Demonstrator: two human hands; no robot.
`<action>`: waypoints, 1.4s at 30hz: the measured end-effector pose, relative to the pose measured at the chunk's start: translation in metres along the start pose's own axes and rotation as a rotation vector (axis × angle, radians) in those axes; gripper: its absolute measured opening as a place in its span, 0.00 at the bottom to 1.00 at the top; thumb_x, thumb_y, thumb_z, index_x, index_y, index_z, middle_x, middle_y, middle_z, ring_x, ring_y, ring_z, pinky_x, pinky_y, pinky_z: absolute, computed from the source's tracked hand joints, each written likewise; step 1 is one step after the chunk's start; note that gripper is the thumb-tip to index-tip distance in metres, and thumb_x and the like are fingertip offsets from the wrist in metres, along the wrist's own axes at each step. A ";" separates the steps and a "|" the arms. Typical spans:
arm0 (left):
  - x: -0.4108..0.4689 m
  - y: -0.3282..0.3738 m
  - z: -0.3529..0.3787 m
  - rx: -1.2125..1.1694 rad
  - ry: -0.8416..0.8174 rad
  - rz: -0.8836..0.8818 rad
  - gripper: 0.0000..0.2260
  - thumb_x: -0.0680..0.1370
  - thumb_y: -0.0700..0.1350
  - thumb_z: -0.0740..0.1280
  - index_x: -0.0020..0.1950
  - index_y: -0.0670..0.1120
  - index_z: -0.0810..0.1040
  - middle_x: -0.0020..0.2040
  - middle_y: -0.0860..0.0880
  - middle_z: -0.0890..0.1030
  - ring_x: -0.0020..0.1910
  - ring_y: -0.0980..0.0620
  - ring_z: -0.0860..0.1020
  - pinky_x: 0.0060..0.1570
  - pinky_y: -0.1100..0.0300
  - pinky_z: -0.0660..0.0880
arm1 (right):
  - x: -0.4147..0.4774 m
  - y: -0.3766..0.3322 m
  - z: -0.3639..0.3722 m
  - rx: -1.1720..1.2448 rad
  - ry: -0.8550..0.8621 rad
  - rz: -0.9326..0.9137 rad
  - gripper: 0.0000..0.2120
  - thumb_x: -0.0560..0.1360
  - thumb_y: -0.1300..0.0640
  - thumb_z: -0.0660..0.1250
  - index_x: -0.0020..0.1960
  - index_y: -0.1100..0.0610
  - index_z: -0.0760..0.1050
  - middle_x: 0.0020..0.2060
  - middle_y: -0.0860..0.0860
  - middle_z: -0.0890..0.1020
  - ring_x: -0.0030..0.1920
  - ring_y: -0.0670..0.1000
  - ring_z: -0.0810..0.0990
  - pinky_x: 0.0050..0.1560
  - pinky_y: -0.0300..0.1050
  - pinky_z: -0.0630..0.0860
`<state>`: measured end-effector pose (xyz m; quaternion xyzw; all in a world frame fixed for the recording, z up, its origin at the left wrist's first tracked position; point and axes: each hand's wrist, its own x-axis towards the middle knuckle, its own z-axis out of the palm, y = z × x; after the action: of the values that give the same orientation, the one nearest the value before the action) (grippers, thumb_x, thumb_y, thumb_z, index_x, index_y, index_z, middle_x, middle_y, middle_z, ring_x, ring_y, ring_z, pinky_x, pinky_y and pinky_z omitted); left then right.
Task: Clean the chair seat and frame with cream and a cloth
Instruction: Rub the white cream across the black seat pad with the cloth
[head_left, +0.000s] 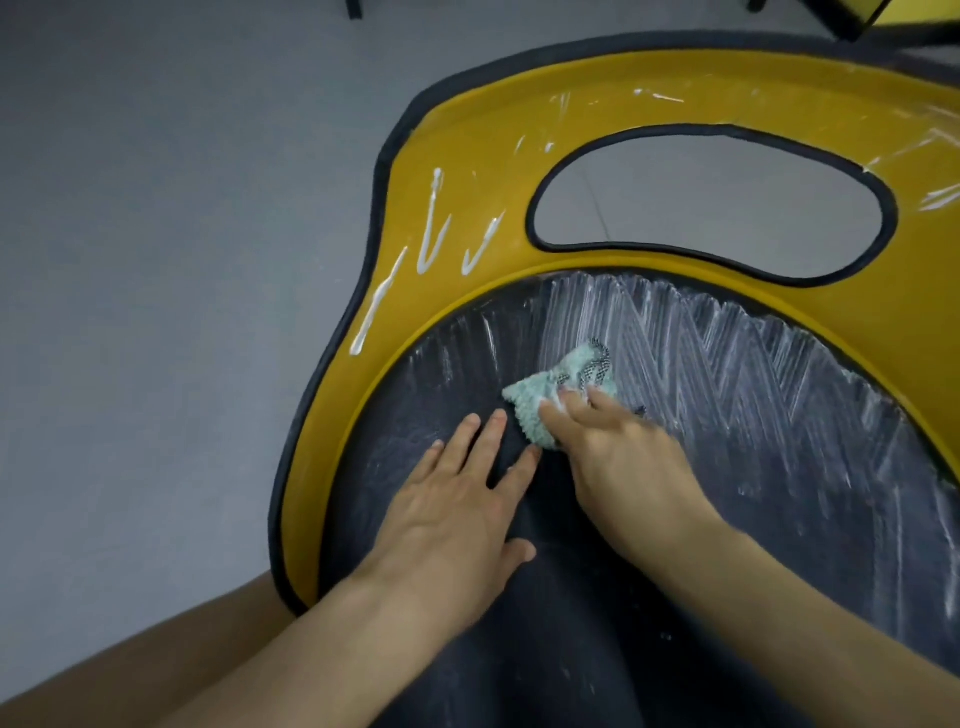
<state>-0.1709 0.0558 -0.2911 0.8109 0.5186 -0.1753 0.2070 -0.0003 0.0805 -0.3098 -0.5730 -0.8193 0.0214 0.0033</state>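
Note:
A chair fills the head view, with a dark round seat (779, 467) and a yellow frame (467, 218) edged in dark trim. White cream is smeared in zigzag streaks across the far half of the seat, and thick cream lines (431, 228) lie on the frame's left side. My right hand (618, 457) holds a crumpled pale green cloth (556, 395) against the seat near its middle. My left hand (457, 509) rests flat on the seat just left of the cloth, fingers spread.
Grey floor (156, 208) surrounds the chair. An oval opening (706, 202) cuts through the frame's back. Dark legs of other furniture (852, 21) and a second yellow piece stand at the top right. My leg (130, 665) shows at the bottom left.

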 end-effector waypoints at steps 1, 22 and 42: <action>-0.003 -0.002 0.001 0.002 -0.001 -0.005 0.36 0.83 0.61 0.57 0.81 0.56 0.35 0.79 0.48 0.28 0.78 0.48 0.30 0.79 0.49 0.40 | 0.003 0.000 -0.001 -0.012 -0.002 -0.011 0.23 0.75 0.63 0.66 0.68 0.52 0.71 0.67 0.50 0.75 0.65 0.56 0.76 0.45 0.50 0.79; -0.041 -0.026 0.012 -0.065 0.005 -0.048 0.34 0.84 0.59 0.56 0.82 0.53 0.40 0.81 0.48 0.33 0.80 0.46 0.36 0.79 0.48 0.49 | 0.048 -0.049 0.003 0.029 -0.074 -0.108 0.18 0.75 0.60 0.65 0.64 0.50 0.69 0.61 0.50 0.73 0.57 0.56 0.76 0.40 0.49 0.73; -0.032 -0.014 0.004 -0.044 -0.043 -0.036 0.36 0.84 0.59 0.58 0.83 0.52 0.40 0.81 0.48 0.34 0.80 0.44 0.37 0.79 0.46 0.49 | 0.006 -0.026 0.002 -0.003 -0.072 0.019 0.17 0.74 0.61 0.67 0.60 0.49 0.69 0.56 0.48 0.74 0.50 0.54 0.79 0.35 0.46 0.68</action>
<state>-0.1972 0.0339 -0.2810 0.7926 0.5323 -0.1851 0.2327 -0.0264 0.0773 -0.3105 -0.5795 -0.8135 0.0407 -0.0272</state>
